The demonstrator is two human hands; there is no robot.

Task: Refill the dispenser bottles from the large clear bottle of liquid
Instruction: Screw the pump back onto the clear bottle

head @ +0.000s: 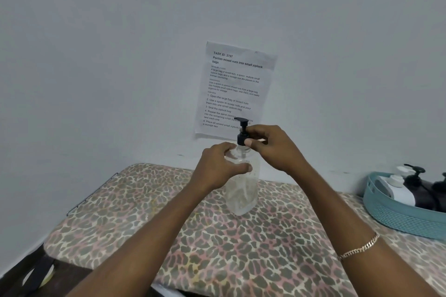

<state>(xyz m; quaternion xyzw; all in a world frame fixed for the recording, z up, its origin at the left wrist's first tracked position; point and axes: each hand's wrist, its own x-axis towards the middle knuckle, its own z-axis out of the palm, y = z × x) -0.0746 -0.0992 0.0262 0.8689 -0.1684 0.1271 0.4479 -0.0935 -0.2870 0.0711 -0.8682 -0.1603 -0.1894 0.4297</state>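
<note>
A clear dispenser bottle (242, 194) stands upright on the leopard-print table (241, 248), near the wall. It carries a black pump head (242, 131). My left hand (220, 166) grips the bottle's shoulder, fingers curled round it. My right hand (270, 146) pinches the black collar of the pump just above the bottle's neck. The bottle looks almost empty, with only droplets inside.
A teal plastic basket (395, 214) sits at the table's right edge, holding a white bottle (400, 189) and dark pump bottles (424, 188). A printed paper sheet (235, 84) is stuck on the wall behind. The table's left edge drops to a dark floor.
</note>
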